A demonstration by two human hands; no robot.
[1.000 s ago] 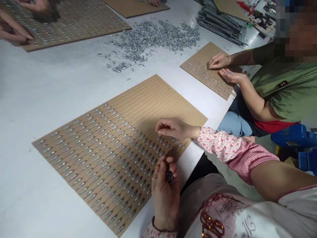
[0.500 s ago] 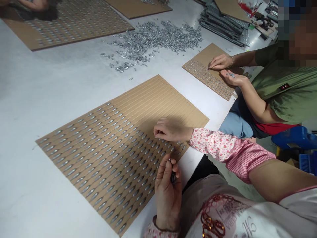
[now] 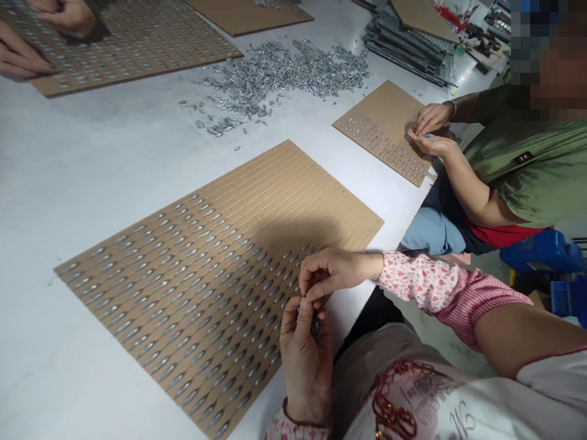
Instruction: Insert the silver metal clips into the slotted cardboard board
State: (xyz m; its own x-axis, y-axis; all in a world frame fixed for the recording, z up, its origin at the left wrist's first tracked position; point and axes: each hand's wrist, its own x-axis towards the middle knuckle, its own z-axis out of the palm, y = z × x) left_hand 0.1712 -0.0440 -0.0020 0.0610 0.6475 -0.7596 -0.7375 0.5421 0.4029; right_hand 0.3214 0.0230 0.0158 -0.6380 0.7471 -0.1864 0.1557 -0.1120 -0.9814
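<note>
White counter (image 3: pixel 92 159): far left, a co-worker's hands (image 3: pixel 27 43) on a filled card (image 3: pixel 137 43). Centre: large slotted brown card (image 3: pixel 220 244), near rows filled with small silver oval pieces, far strip bare. At its near right edge, left hand (image 3: pixel 305 360), fingers curled shut around a cluster of silver pieces (image 3: pixel 314 325); right hand (image 3: pixel 332 272) just above, fingers pinched onto that cluster. Beyond: loose pile of pieces (image 3: pixel 284 70). Right: second person's hands (image 3: pixel 431 131) together over a smaller card (image 3: pixel 380 128).
</note>
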